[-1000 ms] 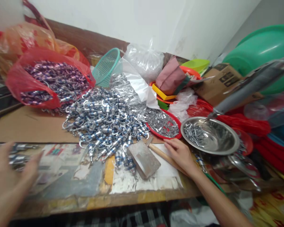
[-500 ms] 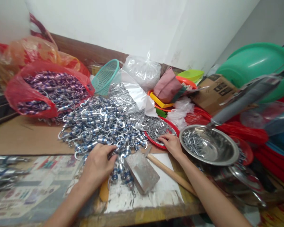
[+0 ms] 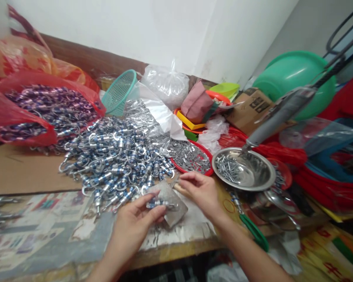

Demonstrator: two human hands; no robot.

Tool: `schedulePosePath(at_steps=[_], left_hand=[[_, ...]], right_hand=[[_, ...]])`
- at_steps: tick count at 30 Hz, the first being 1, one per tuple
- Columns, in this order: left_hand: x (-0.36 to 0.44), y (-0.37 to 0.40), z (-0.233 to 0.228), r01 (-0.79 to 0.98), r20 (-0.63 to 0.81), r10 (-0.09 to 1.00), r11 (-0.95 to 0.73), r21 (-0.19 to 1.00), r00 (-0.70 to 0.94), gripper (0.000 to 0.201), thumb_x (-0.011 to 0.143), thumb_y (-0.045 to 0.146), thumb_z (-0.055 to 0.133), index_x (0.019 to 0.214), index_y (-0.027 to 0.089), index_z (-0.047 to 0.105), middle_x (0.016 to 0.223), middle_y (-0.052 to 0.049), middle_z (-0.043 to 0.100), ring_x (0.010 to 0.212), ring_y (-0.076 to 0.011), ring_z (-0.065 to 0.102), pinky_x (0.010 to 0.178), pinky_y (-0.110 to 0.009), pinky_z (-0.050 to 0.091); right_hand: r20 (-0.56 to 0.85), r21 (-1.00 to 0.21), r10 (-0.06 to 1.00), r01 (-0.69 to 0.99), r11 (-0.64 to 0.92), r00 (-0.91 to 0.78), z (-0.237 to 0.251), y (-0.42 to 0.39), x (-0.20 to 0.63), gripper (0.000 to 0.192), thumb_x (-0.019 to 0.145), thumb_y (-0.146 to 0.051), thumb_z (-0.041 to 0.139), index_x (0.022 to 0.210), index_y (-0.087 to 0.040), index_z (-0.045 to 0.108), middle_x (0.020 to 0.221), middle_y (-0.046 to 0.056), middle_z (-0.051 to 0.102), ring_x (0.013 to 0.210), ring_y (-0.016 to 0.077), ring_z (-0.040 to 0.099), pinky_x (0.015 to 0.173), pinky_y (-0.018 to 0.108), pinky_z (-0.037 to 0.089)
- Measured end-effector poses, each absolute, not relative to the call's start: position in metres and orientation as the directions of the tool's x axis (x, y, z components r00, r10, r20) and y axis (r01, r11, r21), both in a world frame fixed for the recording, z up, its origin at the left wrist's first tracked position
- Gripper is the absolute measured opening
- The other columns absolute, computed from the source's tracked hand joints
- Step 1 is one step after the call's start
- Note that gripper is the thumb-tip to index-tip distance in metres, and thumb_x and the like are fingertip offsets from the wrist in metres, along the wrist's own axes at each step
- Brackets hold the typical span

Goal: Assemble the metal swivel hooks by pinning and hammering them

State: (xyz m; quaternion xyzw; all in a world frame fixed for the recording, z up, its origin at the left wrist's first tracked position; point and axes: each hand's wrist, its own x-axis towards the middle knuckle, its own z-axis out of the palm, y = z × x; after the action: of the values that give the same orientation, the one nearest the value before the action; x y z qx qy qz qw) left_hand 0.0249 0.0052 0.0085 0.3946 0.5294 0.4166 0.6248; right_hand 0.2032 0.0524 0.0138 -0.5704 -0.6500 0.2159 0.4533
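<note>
My left hand (image 3: 138, 217) pinches a small silver-and-blue metal fitting (image 3: 161, 204) between thumb and fingers, over the near face of a grey metal block (image 3: 178, 214). Just right of the block, my right hand (image 3: 201, 192) has its thumb and fingertips together; whatever they hold is too small to make out. A wooden-handled hammer (image 3: 181, 191) lies partly hidden under that hand. Behind the hands spreads a large pile of similar blue-and-silver fittings (image 3: 120, 156) with hooked ends. A red tray (image 3: 211, 158) of tiny grey metal pieces (image 3: 188, 156) sits beyond my right hand.
A steel bowl (image 3: 261, 172) of metal pins stands right, with a grey-handled tool (image 3: 282, 117) above it. At left is a red bag (image 3: 47, 135) of purple fittings. A teal basket (image 3: 119, 92), a cardboard box (image 3: 248, 111) and a green basin (image 3: 300, 78) are behind.
My left hand has come away from the pile with a fitting, to the block. My right hand has left the red tray and moved nearer the block. The view has shifted right.
</note>
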Motion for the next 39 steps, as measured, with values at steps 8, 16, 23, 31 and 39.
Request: schedulePosePath(at_steps=[8, 16, 23, 31, 39], left_hand=[[0.021, 0.000, 0.011, 0.128, -0.136, 0.983, 0.120, 0.984, 0.125, 0.024, 0.065, 0.035, 0.069, 0.087, 0.026, 0.075, 0.083, -0.001, 0.077, 0.078, -0.0267, 0.068, 0.075, -0.034, 0.052], [0.019, -0.007, 0.009, 0.089, -0.031, 0.999, 0.029, 0.996, 0.028, 0.018, 0.062, 0.030, 0.070, 0.078, 0.026, 0.076, 0.087, -0.003, 0.076, 0.082, -0.0239, 0.068, 0.075, -0.031, 0.054], [0.016, -0.016, 0.005, -0.012, 0.073, 0.997, -0.073, 0.997, 0.040, 0.007, 0.071, 0.026, 0.067, 0.073, 0.027, 0.074, 0.092, -0.002, 0.072, 0.089, -0.0197, 0.064, 0.082, -0.028, 0.050], [0.020, -0.021, 0.008, -0.078, 0.009, 1.000, -0.010, 0.997, -0.018, 0.007, 0.076, 0.030, 0.063, 0.075, 0.025, 0.068, 0.092, 0.000, 0.070, 0.095, -0.0166, 0.060, 0.085, -0.023, 0.047], [0.013, -0.020, 0.018, 0.151, 0.061, 0.997, -0.067, 0.986, 0.039, 0.014, 0.074, 0.034, 0.062, 0.070, 0.023, 0.069, 0.092, -0.004, 0.072, 0.092, -0.0199, 0.063, 0.081, -0.025, 0.049]], right_hand=[[0.180, -0.981, 0.984, 0.071, 0.180, -0.003, 0.021, 0.007, 0.166, 0.014, 0.070, -0.015, 0.063, 0.081, -0.019, 0.055, 0.068, -0.002, 0.063, 0.061, 0.0109, 0.061, 0.057, 0.020, 0.051], [0.150, -0.984, 0.988, -0.105, 0.146, -0.032, 0.022, -0.003, 0.164, 0.021, 0.069, -0.010, 0.065, 0.079, -0.020, 0.051, 0.066, -0.004, 0.064, 0.061, 0.0084, 0.061, 0.060, 0.018, 0.052], [0.463, -0.870, 0.883, 0.150, 0.469, -0.075, 0.015, -0.022, 0.169, 0.027, 0.072, -0.014, 0.069, 0.095, -0.021, 0.055, 0.086, 0.003, 0.066, 0.081, 0.0150, 0.065, 0.074, 0.027, 0.054], [0.790, -0.291, 0.465, 0.423, 0.858, -0.399, 0.011, -0.018, 0.182, 0.025, 0.080, -0.002, 0.052, 0.099, -0.012, 0.063, 0.094, 0.013, 0.065, 0.092, 0.0177, 0.061, 0.077, 0.028, 0.054], [0.793, -0.217, 0.419, 0.437, 0.873, -0.443, 0.019, -0.017, 0.190, 0.022, 0.086, -0.008, 0.045, 0.094, -0.009, 0.066, 0.092, 0.013, 0.067, 0.093, 0.0179, 0.062, 0.077, 0.027, 0.054]])
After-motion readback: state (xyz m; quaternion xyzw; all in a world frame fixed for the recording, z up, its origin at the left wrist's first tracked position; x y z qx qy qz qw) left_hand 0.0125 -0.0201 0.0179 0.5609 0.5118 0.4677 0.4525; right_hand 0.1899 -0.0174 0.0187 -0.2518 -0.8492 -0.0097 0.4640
